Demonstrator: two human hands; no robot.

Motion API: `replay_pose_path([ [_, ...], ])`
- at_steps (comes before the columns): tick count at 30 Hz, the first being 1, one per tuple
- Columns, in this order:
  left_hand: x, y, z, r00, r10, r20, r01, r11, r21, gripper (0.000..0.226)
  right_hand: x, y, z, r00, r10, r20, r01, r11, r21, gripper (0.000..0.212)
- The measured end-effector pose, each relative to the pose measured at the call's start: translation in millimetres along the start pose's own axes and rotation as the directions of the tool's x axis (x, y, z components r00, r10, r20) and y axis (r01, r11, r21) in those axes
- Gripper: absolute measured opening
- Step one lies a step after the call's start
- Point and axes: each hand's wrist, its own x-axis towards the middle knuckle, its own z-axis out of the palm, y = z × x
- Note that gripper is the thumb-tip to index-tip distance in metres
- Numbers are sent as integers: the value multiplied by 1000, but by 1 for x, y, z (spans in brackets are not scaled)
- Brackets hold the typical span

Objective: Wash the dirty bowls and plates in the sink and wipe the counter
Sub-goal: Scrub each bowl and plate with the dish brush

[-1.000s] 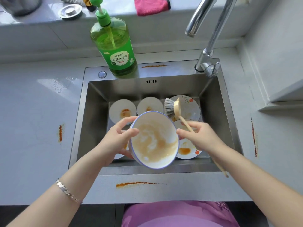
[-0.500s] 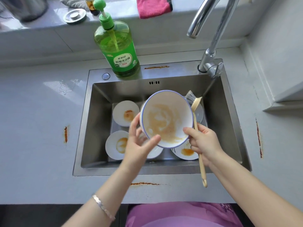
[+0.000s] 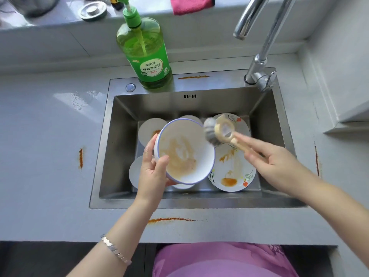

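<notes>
Orange-streaked bench (image 3: 44,166) surrounds the sink (image 3: 121,140); soap bottle (image 3: 148,56) on its back rim, dirty plates (image 3: 234,174) inside. Left hand (image 3: 152,173) fingers grip the bowl (image 3: 185,152); right hand (image 3: 274,161) fingers pinch the brush (image 3: 218,130)

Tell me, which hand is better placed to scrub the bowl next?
Probably the right hand: it holds the brush, whose head is at the rim of the bowl. The left hand is busy, gripping the tilted bowl.
</notes>
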Motion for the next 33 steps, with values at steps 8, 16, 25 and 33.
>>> replay_pose_path([
  [8,5,8,-6,980,82,182,-137,938,317,52,8,-14,47,920,34,391,65,969,-238,36],
  [16,6,-1,-17,966,-52,255,-24,959,284,45,24,0,35,895,206,396,-31,913,-406,35],
  [25,10,-6,-12,968,-218,128,171,938,301,42,17,3,38,823,223,522,-153,973,-176,31],
  [33,3,-4,5,955,-288,74,258,926,275,41,6,-1,60,878,196,436,-5,916,-402,39],
])
